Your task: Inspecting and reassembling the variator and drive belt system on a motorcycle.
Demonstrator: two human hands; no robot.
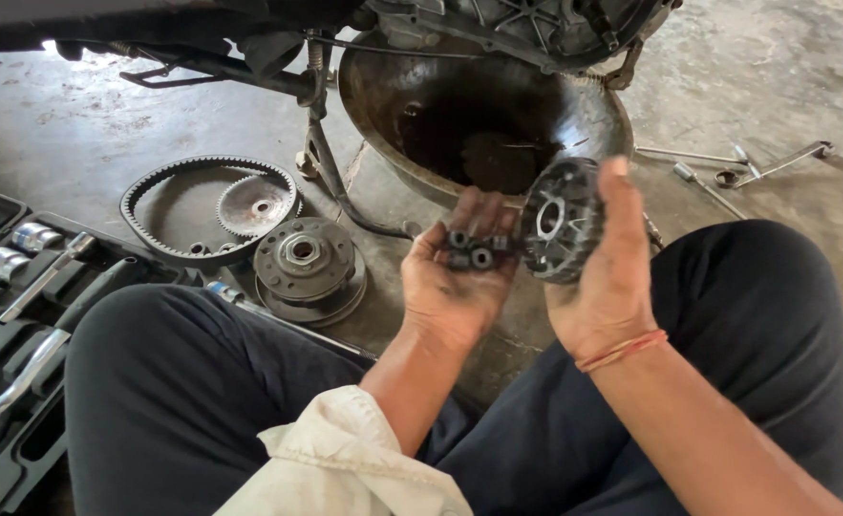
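- The left hand (455, 277), palm up and cupped, holds several small dark rollers (473, 250) above the person's lap.
- The right hand (610, 277) grips a round, ribbed metal pulley half (557, 222) upright, just beside the rollers, its centre hole facing the camera.
- Behind both hands a dark, oily metal pan (479, 115) sits on the concrete floor (58, 134) under an engine casing (536, 29).
- To the left on the floor lie a toothed drive belt (144, 201) ringing a small toothed disc (255, 204), with a clutch assembly (305, 268) just beside them.
- An open socket set case (1, 315) lies at the floor's left edge; wrenches (765, 167) rest near the far right.
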